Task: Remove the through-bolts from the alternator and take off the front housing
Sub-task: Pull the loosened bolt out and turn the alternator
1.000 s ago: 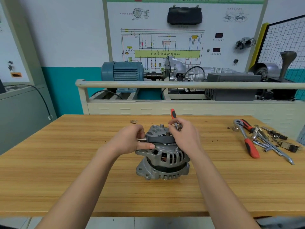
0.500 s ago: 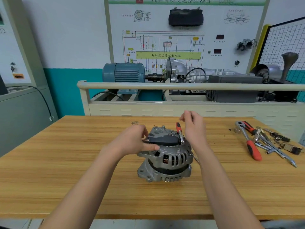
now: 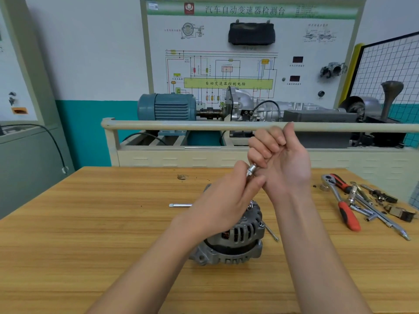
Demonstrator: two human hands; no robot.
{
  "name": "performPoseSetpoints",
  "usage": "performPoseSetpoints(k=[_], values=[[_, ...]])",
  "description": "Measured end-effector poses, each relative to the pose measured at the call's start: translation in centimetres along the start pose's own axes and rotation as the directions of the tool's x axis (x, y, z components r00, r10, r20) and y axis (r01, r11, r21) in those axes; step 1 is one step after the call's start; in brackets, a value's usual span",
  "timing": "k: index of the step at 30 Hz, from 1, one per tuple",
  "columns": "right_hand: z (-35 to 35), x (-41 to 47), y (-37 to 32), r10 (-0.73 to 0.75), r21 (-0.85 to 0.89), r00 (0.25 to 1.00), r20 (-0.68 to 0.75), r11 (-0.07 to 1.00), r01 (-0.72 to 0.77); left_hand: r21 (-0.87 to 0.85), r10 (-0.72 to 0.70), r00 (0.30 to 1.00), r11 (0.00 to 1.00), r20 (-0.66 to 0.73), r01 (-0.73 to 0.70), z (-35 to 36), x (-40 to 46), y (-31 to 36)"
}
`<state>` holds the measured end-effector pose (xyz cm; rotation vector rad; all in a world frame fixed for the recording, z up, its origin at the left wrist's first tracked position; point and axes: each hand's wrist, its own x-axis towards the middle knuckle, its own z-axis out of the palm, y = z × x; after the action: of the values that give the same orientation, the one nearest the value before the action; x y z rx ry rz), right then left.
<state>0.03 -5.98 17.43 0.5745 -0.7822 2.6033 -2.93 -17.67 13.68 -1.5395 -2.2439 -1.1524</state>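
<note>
Hands up off the work now, both raised above the alternator (image 3: 235,241), which sits on the desk (image 3: 90,234) around the middle, somewhat toward the near edge, finned housing facing you with copper windings showing through the slots. Your left hand (image 3: 224,196) has its fingers curled in, pinching a small knurled metal piece (image 3: 252,169) at the fingertips; whether that is a socket or a bit, you cannot tell from here. Your right hand (image 3: 281,162) is palm toward you, fingers curled over at the top, meeting the same metal piece just beside your left fingertips; whether it truly grips it or only touches it cannot be told. One thin through-bolt (image 3: 271,232) lies on the desk just right of the alternator, angled toward the near edge. A short silver rod (image 3: 180,205) lies flat to the left of your left wrist, part of it hidden behind the hand. Over by the right edge of the desk you have a red-handled ratchet (image 3: 341,202) lying among a loose cluster of sockets and extension bars (image 3: 374,207). Beyond the far edge stands a training bench with a blue motor (image 3: 167,107) and a wiring-diagram board (image 3: 226,71).
</note>
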Motion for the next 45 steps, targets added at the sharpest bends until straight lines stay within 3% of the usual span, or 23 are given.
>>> performPoseSetpoints(k=[4,9,14,18,25,30,35,40,42,45], values=[[0.1,-0.1,0.6,0.000,0.064,0.999,0.034,0.998,-0.002,-0.014,0.022,0.996,1.000,-0.088,-0.023,-0.7,0.3,-0.4],[-0.3,-0.1,1.7,-0.093,-0.074,0.995,0.035,0.993,0.095,-0.084,0.008,0.982,0.996,-0.190,-0.025,-0.7,0.2,-0.7],[-0.8,-0.6,2.6,-0.160,-0.238,0.986,-0.038,0.960,0.147,-0.055,-0.013,0.986,0.999,-0.164,0.004,-1.1,0.3,-1.0],[-0.3,-0.4,3.1,-0.203,-0.299,0.970,-0.133,0.942,0.156,0.095,0.007,0.995,0.995,-0.096,0.002,-0.5,0.3,-1.1],[-0.5,1.0,3.3,-0.082,-0.083,0.944,-0.321,0.995,0.059,0.119,-0.040,0.998,0.992,-0.055,0.047,-0.2,0.5,-1.5],[-0.5,2.2,3.6,0.048,0.088,0.958,-0.282,0.996,-0.024,0.272,-0.119,0.983,0.950,-0.143,0.155,0.3,0.7,-1.3],[0.3,3.2,3.4,0.159,0.173,0.966,-0.202,0.977,-0.124,0.016,-0.249,0.958,0.967,-0.143,0.253,-1.1,1.5,-0.7],[1.0,3.6,3.7,0.133,0.211,0.968,-0.212,0.974,-0.087,-0.264,-0.315,0.945,0.922,-0.088,0.283,-1.8,1.5,-0.2],[0.7,3.8,3.4,0.130,0.194,0.951,-0.282,0.978,-0.076,-0.024,-0.256,0.958,0.967,-0.126,0.255,-1.7,1.3,-0.5],[0.1,4.0,3.2,0.122,0.147,0.920,-0.372,0.987,-0.071,0.293,-0.157,0.969,0.933,-0.192,0.209,-1.1,0.9,-0.6]])
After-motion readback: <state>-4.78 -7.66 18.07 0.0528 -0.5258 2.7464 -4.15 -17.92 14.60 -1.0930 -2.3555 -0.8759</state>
